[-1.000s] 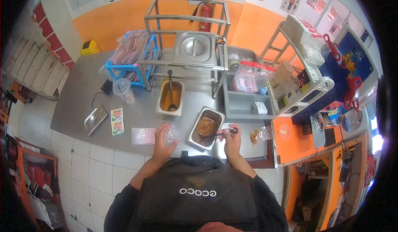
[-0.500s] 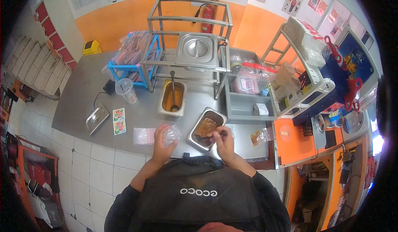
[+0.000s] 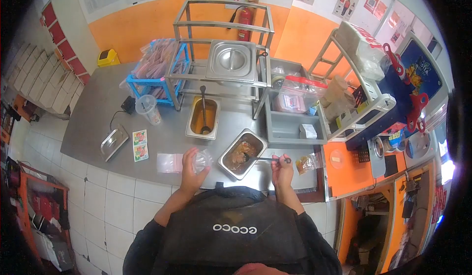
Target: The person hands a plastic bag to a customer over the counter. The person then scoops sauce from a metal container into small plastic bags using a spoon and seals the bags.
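Note:
My left hand point(image 3: 192, 171) is curled around a clear plastic bag point(image 3: 202, 160) at the table's front edge. Its exact shape is hard to make out. My right hand point(image 3: 282, 173) grips the end of a dark-handled ladle point(image 3: 265, 159). The ladle's head rests in brown, chunky sauce inside a steel food pan point(image 3: 229, 152), which sits tilted between my hands. Behind it stands a second steel pan point(image 3: 212, 134) of orange-brown sauce, with another ladle point(image 3: 203, 109) leaning in it. Beside my left hand lies a flat stack of clear bags point(image 3: 169, 163).
Two printed sachets point(image 3: 140, 145), a steel lid point(image 3: 114, 142) and a plastic cup point(image 3: 147, 110) are on the left. At the back are a steel rack point(image 3: 221, 24) and a blue basket point(image 3: 153, 82). A grey bin point(image 3: 295, 136) and filled bag point(image 3: 307, 164) stand right.
My right hand has moved right, from over the pan to beside it, and the ladle handle now lies out over the rim. The pan has shifted slightly left. My left hand has barely moved.

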{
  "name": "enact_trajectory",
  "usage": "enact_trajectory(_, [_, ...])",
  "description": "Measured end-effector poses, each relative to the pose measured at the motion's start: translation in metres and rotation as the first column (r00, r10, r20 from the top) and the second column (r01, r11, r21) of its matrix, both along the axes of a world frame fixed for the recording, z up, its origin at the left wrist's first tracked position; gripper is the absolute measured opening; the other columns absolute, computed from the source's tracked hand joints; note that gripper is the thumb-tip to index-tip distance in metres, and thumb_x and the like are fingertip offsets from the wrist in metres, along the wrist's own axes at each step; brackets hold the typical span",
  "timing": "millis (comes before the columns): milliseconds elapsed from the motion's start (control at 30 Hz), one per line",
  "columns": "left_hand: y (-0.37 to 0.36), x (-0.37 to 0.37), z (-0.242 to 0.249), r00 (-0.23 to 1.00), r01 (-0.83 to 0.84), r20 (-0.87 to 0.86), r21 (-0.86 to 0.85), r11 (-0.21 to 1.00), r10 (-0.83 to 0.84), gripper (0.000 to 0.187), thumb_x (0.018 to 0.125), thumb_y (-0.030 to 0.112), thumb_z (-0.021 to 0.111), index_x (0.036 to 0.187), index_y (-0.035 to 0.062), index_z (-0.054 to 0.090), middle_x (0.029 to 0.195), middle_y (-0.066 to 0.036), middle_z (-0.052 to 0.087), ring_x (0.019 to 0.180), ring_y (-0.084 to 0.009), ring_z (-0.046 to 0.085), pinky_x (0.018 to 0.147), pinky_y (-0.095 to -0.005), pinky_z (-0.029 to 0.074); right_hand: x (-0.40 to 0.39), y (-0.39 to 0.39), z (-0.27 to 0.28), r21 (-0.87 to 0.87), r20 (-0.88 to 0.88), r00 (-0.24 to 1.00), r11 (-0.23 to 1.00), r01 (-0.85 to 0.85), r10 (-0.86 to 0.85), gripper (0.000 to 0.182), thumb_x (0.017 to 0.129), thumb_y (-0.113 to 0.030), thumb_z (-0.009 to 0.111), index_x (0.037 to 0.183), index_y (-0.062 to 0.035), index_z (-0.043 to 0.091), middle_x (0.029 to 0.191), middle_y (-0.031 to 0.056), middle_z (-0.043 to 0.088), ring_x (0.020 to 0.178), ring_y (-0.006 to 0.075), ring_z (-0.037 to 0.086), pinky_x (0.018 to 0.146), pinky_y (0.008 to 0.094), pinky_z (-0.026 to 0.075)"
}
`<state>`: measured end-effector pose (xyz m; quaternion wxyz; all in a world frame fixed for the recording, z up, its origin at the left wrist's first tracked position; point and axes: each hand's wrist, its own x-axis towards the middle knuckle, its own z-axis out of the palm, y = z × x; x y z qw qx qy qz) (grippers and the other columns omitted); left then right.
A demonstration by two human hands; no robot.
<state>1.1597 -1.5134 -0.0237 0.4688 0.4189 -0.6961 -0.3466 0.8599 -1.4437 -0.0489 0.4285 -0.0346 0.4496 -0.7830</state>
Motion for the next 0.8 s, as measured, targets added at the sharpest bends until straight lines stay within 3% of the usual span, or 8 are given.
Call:
enact_trajectory(400, [-0.007,-0.027,0.015,0.994,0.105,-0.015,-0.090,0.990,-0.107,0.055,0.071,0.005,0.065,0.120,0.0025,0.040,0.123,-0.017,0.041,0.118,-0.0309,0.038,0.101,-0.0392,0.030,-0.011,0.005,0.000,-0.091,-0.045,0.999,0.996,0.019,-0.023,0.027,0.090,-0.011,0.051,0.112,-0.0079,0.036,0.089,0.0194,0.060,0.061,0.0199,0.057,0.059,0.0281,0.049])
enact_trajectory(600, [-0.007,-0.038,0.020,0.973,0.197,-0.139,0.084,0.977,-0.184,0.054,0.075,0.007,0.062,0.122,0.0024,0.036,0.117,-0.014,0.043,0.116,-0.0248,0.039,0.101,-0.0363,0.028,-0.013,0.006,0.000,-0.087,-0.029,0.999,0.996,0.012,-0.015,0.025,0.090,-0.010,0.051,0.110,-0.0082,0.037,0.089,0.0197,0.060,0.062,0.0199,0.057,0.059,0.0285,0.049])
enact_trajectory(700, [-0.008,-0.043,0.024,0.916,0.283,-0.344,0.187,0.941,-0.207,0.054,0.077,0.010,0.061,0.123,0.0020,0.034,0.113,-0.012,0.044,0.114,-0.0228,0.038,0.101,-0.0357,0.025,-0.014,0.005,0.000,-0.090,0.025,0.999,0.996,0.026,-0.024,0.024,0.090,-0.009,0.051,0.110,-0.0083,0.038,0.089,0.0198,0.060,0.061,0.0202,0.057,0.058,0.0284,0.049])
enact_trajectory(800, [-0.009,-0.044,0.035,0.902,0.331,-0.363,0.236,0.914,-0.233,0.054,0.077,0.012,0.060,0.124,0.0026,0.035,0.116,-0.012,0.042,0.116,-0.0230,0.037,0.102,-0.0356,0.023,-0.015,0.006,0.000,-0.099,0.004,0.999,0.994,0.036,-0.036,0.023,0.089,-0.008,0.051,0.109,-0.0078,0.039,0.088,0.0197,0.060,0.062,0.0202,0.057,0.058,0.0283,0.049])
